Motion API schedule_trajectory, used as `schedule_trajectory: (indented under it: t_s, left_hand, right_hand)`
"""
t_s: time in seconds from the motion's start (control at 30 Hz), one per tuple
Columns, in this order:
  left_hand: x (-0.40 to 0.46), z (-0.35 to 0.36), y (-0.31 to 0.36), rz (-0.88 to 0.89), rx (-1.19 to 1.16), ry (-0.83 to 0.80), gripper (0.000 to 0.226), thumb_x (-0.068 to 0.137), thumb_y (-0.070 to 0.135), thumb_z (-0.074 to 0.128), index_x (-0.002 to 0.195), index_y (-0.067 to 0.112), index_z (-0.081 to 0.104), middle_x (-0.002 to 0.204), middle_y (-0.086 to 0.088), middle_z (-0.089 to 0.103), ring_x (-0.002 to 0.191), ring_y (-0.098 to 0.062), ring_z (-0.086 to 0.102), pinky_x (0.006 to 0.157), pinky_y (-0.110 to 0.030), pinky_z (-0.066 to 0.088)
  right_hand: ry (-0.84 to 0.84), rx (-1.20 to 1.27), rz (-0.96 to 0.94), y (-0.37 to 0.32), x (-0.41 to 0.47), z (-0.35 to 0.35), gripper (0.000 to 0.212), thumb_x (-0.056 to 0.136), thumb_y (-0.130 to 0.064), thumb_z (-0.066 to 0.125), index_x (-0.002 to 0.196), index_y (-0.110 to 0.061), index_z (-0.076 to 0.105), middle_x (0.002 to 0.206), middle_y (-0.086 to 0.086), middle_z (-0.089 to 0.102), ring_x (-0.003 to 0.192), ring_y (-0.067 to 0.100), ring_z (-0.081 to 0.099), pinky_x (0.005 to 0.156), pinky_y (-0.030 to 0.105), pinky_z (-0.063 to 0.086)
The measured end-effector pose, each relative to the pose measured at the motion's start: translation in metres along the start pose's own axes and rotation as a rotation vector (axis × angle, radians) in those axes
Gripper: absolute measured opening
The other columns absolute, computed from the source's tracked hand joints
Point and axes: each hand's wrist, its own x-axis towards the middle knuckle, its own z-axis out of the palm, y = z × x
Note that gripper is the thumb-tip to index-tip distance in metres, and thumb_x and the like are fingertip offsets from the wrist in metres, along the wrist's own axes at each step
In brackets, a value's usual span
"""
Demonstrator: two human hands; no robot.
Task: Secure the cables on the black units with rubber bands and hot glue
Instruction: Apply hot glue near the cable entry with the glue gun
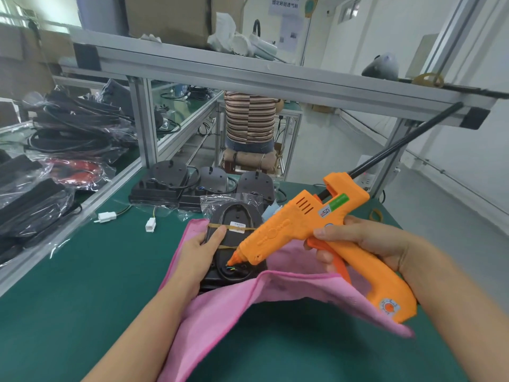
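1 head-worn wide-angle view, looking forward and down, close over green workbench [82, 271], both forearms entering from bottom of frame

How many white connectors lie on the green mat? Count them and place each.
2. One white connector lies near the aluminium rail; the other sits right of it, left of the pink cloth. Others may be hidden.

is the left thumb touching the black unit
Touching. The head view shows the left hand gripping the black unit, thumb lying flat across its top by the rubber band.
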Motion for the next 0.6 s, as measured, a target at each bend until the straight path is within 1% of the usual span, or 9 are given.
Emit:
schedule_trajectory:
  t_s: [0.1, 0.23, 0.37, 0.43, 0.5, 0.57, 0.6]
  left_hand:
    - [0.0005, -0.0006, -0.0021, 0.021, 0.014, 0.001, 0.026, 0.092, 0.038, 0.061, 0.098, 0.015, 0.072, 0.076, 0.001, 0.076, 0.065, -0.010, 0.071, 0.056, -0.020, 0.051]
    - [-0.0006, 0.0010, -0.0049, 0.059, 0.030, 0.037, 0.021, 0.095, 0.033, 0.059, 0.093, 0.015, 0.070, 0.064, 0.013, 0.072, 0.055, 0.004, 0.064, 0.047, -0.008, 0.044]
    - [-0.0034, 0.0019, -0.0065, 0.106, 0.073, 0.036, 0.014, 0.097, 0.033, 0.055, 0.086, 0.028, 0.062, 0.059, 0.031, 0.064, 0.056, 0.021, 0.056, 0.046, 0.002, 0.036]
    - [-0.0030, 0.0014, -0.0059, 0.115, 0.084, 0.036, 0.012, 0.096, 0.033, 0.056, 0.086, 0.029, 0.061, 0.061, 0.028, 0.065, 0.058, 0.025, 0.053, 0.047, 0.004, 0.035]
    - [-0.0017, 0.0008, -0.0060, 0.119, 0.098, 0.039, 0.011, 0.096, 0.034, 0.057, 0.087, 0.028, 0.061, 0.068, 0.022, 0.066, 0.059, 0.026, 0.053, 0.048, 0.004, 0.035]
    - [-0.0014, 0.0008, -0.0056, 0.123, 0.104, 0.039, 0.013, 0.096, 0.034, 0.057, 0.085, 0.028, 0.062, 0.062, 0.023, 0.067, 0.057, 0.024, 0.053, 0.047, 0.003, 0.035]
    - [-0.0010, 0.0006, -0.0064, 0.127, 0.110, 0.036, 0.015, 0.096, 0.034, 0.057, 0.084, 0.027, 0.062, 0.059, 0.027, 0.065, 0.055, 0.022, 0.054, 0.046, 0.002, 0.035]
  right_hand:
    - [0.002, -0.020, -0.003, -0.0024, -0.0014, 0.0017, 0.034, 0.078, -0.028, 0.075, 0.100, -0.004, 0.067, 0.069, 0.013, 0.061, 0.062, 0.025, 0.061, 0.063, 0.034, 0.054]
    - [-0.008, 0.001, 0.000, -0.0008, -0.0028, 0.0037, 0.025, 0.080, -0.027, 0.073, 0.097, -0.008, 0.070, 0.070, 0.012, 0.061, 0.062, 0.022, 0.061, 0.063, 0.034, 0.055]
    - [0.004, 0.015, -0.020, 0.0038, -0.0032, 0.0038, 0.029, 0.079, -0.026, 0.073, 0.101, -0.007, 0.068, 0.072, 0.012, 0.061, 0.063, 0.022, 0.059, 0.065, 0.035, 0.055]
    - [-0.002, 0.018, -0.026, 0.0042, -0.0044, 0.0048, 0.025, 0.079, -0.026, 0.073, 0.098, -0.009, 0.070, 0.071, 0.012, 0.061, 0.063, 0.021, 0.059, 0.065, 0.034, 0.055]
    - [-0.012, 0.012, -0.032, 0.0036, -0.0060, 0.0064, 0.021, 0.080, -0.026, 0.073, 0.094, -0.011, 0.073, 0.070, 0.011, 0.062, 0.062, 0.020, 0.060, 0.063, 0.033, 0.055]
    - [-0.017, 0.007, -0.045, 0.0037, -0.0070, 0.0074, 0.020, 0.080, -0.026, 0.073, 0.095, -0.012, 0.073, 0.069, 0.010, 0.062, 0.062, 0.020, 0.060, 0.063, 0.032, 0.055]
    - [-0.017, 0.008, -0.053, 0.0042, -0.0074, 0.0073, 0.022, 0.080, -0.026, 0.074, 0.096, -0.011, 0.073, 0.069, 0.011, 0.061, 0.062, 0.020, 0.060, 0.063, 0.032, 0.055]
